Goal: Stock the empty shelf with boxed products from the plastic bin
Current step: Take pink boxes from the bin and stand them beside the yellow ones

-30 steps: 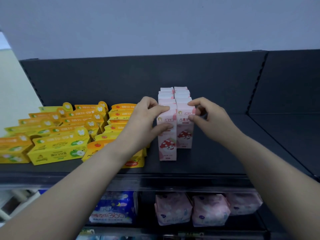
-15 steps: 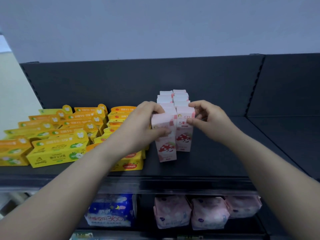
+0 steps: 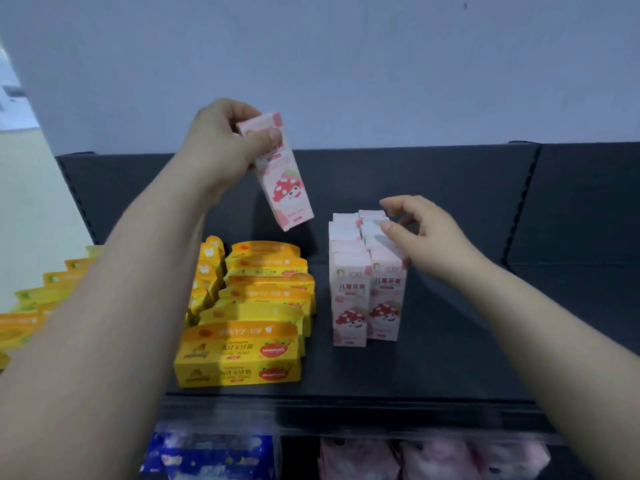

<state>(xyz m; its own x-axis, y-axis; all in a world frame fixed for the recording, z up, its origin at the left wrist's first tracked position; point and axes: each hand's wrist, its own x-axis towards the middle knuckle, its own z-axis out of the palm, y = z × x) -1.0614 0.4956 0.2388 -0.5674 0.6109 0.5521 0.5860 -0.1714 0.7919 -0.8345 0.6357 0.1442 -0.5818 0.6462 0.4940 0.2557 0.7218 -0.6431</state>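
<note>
My left hand (image 3: 221,147) grips a pink mushroom-print box (image 3: 284,188) by its top and holds it tilted in the air, above and left of the pink stock. Two rows of the same pink boxes (image 3: 349,296) stand upright in the middle of the dark shelf (image 3: 450,341). My right hand (image 3: 429,233) hovers over the right row with fingers loosely curled, its thumb touching the box tops. The plastic bin is out of view.
Rows of yellow boxes (image 3: 242,355) fill the shelf's left side, close beside the pink rows. The shelf's back panel (image 3: 415,181) rises behind. On the shelf below lie pink soft packs (image 3: 433,459) and a blue pack (image 3: 214,455).
My left hand has lifted the front-left pink box out of its row, up and to the left. My right hand has let go of the front box and moved back over the right row.
</note>
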